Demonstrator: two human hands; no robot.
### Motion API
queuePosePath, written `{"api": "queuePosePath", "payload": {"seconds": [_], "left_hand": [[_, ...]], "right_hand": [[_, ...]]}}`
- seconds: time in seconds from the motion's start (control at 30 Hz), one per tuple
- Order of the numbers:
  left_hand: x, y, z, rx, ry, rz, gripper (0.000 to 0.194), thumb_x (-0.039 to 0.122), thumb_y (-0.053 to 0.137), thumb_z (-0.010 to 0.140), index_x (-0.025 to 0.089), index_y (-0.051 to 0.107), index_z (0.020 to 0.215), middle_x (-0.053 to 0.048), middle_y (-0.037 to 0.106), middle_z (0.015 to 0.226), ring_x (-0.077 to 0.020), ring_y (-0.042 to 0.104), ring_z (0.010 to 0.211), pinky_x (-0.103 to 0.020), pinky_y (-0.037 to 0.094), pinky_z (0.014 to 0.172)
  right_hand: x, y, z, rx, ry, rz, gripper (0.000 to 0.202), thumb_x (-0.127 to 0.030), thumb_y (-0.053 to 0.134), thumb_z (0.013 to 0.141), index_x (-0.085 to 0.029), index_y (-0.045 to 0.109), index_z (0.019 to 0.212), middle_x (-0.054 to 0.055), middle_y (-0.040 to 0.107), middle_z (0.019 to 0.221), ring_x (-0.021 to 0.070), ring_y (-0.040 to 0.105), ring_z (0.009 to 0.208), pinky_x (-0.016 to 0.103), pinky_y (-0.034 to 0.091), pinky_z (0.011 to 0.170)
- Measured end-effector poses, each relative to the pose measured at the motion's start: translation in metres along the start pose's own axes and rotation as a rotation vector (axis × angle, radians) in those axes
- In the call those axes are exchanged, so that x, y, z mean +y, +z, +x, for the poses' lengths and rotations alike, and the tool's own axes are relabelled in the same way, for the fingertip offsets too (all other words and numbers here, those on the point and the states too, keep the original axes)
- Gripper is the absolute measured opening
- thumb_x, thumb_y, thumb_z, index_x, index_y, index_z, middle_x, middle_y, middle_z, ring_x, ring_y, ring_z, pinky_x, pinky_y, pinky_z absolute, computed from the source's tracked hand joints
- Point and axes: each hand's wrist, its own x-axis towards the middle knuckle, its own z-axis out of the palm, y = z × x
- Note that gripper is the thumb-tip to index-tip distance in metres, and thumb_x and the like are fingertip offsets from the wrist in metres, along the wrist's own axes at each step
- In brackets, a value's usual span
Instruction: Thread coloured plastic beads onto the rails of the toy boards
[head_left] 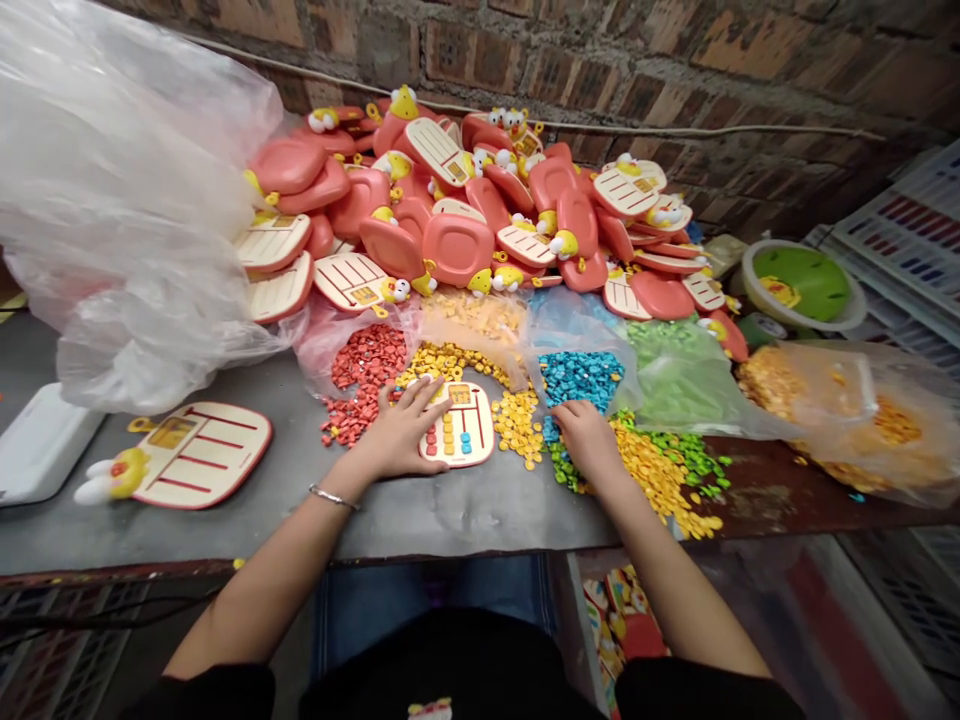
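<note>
My left hand [405,428] grips a cream-faced toy board [480,425] lying on the table, thumb by its lower edge and fingers across its left and top. Red, orange and blue small pieces sit in columns on its slotted face. At the near edge of the blue pieces [577,378], my right hand [589,440] has its fingers bent together; whatever is between the fingertips is hidden. Yellow pieces [517,425] lie between the board and that hand. Red pieces [367,370] are heaped beyond my left hand. Another toy board [214,455] with slots and a yellow animal head lies at the left.
Red-backed toy boards [457,245] are piled along the brick wall. A big clear plastic bag [127,190] bulges at the left above a white box [45,445]. Orange-yellow pieces [660,465], a bag of green pieces [675,375] and a green-and-white basin [802,285] are on the right.
</note>
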Motion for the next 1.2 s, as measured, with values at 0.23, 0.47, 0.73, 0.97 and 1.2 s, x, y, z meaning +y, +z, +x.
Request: {"api": "queuePosePath", "payload": {"seconds": [0.23, 0.47, 0.73, 0.97, 1.2], "left_hand": [[-0.001, 0.0, 0.0, 0.016, 0.007, -0.017, 0.093, 0.065, 0.068, 0.069, 0.027, 0.04, 0.148, -0.01, 0.018, 0.162, -0.0391, 0.017, 0.146, -0.057, 0.005, 0.112], [-0.002, 0.001, 0.0, 0.023, 0.011, -0.012, 0.092, 0.065, 0.068, 0.069, 0.028, 0.039, 0.149, -0.01, 0.018, 0.162, -0.039, 0.017, 0.146, -0.057, 0.006, 0.112], [-0.003, 0.0, 0.0, 0.027, 0.008, 0.007, 0.093, 0.067, 0.067, 0.067, 0.027, 0.041, 0.147, -0.009, 0.018, 0.162, -0.0377, 0.019, 0.145, -0.058, 0.005, 0.112], [-0.002, -0.001, 0.0, 0.036, 0.009, 0.005, 0.095, 0.063, 0.07, 0.065, 0.03, 0.038, 0.149, -0.008, 0.02, 0.162, -0.0381, 0.02, 0.145, -0.056, 0.009, 0.111], [-0.002, 0.001, 0.0, 0.036, 0.001, 0.009, 0.094, 0.066, 0.069, 0.065, 0.028, 0.041, 0.147, -0.01, 0.02, 0.162, -0.0403, 0.019, 0.145, -0.058, 0.009, 0.111]], "right_hand": [[-0.038, -0.011, 0.031, 0.248, -0.09, 0.531, 0.015, -0.02, 0.051, 0.094, -0.02, 0.066, 0.095, 0.008, 0.067, 0.095, 0.0212, 0.063, 0.091, 0.033, 0.049, 0.082], [-0.081, 0.024, 0.093, 0.015, -0.212, 0.59, 0.011, -0.014, 0.057, 0.087, -0.019, 0.067, 0.087, 0.006, 0.066, 0.088, 0.0206, 0.06, 0.085, 0.034, 0.047, 0.08], [-0.074, 0.023, 0.08, -0.072, -0.307, 0.651, 0.008, -0.013, 0.062, 0.084, -0.019, 0.067, 0.085, 0.004, 0.062, 0.078, 0.0191, 0.056, 0.079, 0.031, 0.043, 0.075], [-0.092, 0.029, 0.078, -0.085, -0.299, 0.803, 0.013, -0.018, 0.063, 0.085, -0.019, 0.07, 0.096, 0.005, 0.069, 0.088, 0.0197, 0.059, 0.084, 0.033, 0.046, 0.078], [-0.062, -0.018, 0.051, -0.134, -0.317, 0.826, 0.011, -0.027, 0.059, 0.09, -0.021, 0.068, 0.092, 0.005, 0.07, 0.09, 0.02, 0.063, 0.087, 0.033, 0.048, 0.081]]}}
